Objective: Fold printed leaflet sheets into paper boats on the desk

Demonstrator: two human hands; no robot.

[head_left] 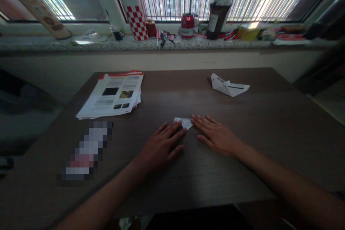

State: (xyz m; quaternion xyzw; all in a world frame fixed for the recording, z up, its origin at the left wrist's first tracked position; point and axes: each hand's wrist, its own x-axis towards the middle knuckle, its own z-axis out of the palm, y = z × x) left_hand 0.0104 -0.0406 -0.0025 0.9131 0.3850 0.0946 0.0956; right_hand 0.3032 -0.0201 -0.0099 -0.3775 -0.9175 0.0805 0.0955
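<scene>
A small folded piece of printed paper (pixel 185 122) lies flat on the dark wooden table (pixel 172 187). The fingers of my left hand (pixel 161 145) rest flat on its left and lower part and hide some of it. My right hand (pixel 215 134) lies palm down beside it, with the fingertips at the paper's right edge. Both hands have their fingers stretched out. Farther back on the right sits a folded paper boat (pixel 229 88) made of printed paper.
Printed sheets (pixel 115 95) are stacked at the back left. A blurred-out oblong thing (pixel 87 151) lies nearer on the left. Along the windowsill (pixel 99 46) stand a checkered bottle (pixel 137 21), a red can (pixel 187 27), a dark cup (pixel 217 19) and small clutter.
</scene>
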